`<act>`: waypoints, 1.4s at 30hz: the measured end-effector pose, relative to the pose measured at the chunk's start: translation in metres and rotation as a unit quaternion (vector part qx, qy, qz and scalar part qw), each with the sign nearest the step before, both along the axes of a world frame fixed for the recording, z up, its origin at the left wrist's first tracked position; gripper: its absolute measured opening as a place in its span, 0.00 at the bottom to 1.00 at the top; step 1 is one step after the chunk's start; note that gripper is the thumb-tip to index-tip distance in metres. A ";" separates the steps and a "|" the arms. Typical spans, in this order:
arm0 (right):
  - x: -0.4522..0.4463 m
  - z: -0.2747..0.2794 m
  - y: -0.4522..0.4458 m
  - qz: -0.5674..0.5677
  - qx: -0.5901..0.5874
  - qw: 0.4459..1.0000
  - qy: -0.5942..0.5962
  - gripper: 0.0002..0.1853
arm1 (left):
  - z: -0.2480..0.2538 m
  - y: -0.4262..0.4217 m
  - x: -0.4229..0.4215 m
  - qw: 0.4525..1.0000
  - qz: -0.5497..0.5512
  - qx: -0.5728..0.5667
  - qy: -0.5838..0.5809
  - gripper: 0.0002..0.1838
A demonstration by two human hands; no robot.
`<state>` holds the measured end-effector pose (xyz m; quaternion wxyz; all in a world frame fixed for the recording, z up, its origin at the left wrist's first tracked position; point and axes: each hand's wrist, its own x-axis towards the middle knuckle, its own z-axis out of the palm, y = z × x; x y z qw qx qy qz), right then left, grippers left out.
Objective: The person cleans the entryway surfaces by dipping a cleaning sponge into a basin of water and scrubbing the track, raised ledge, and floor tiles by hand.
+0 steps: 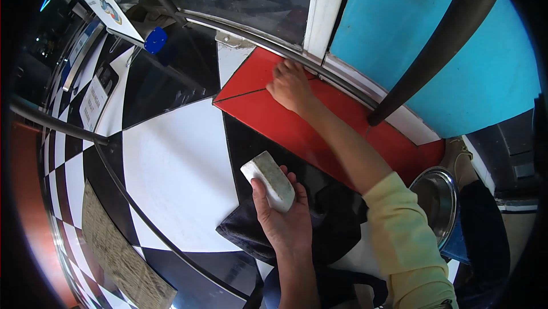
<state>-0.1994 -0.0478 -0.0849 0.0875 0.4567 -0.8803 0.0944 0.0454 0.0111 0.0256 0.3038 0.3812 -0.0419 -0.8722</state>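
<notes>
In my left hand (288, 226) is a white-and-grey block (269, 180), its long side and one end showing, gripped between thumb and fingers. A dark cloth or garment (337, 226) lies behind and beside that hand. My right hand (290, 85) reaches out to the red tiled step (268, 112), close to the dark metal rail (337, 79) along the base of the door. Its fingers are curled down against the tile, and whatever may be in them is hidden. A yellow sleeve covers the upper part of my right arm.
A metal bowl (436, 203) stands at the right near my leg. Dark curved poles, one thick pole (434, 49) by the blue panel (399, 18), cross the area. Black and white tiles (177, 178) spread left. A worn mat (117, 243) and a sign (96, 103) lie farther left.
</notes>
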 end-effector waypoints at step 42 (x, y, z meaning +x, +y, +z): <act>-0.010 -0.031 -0.015 -0.013 -0.033 0.997 0.062 0.31 | -0.006 -0.001 0.004 1.000 -0.002 -0.008 0.021 0.26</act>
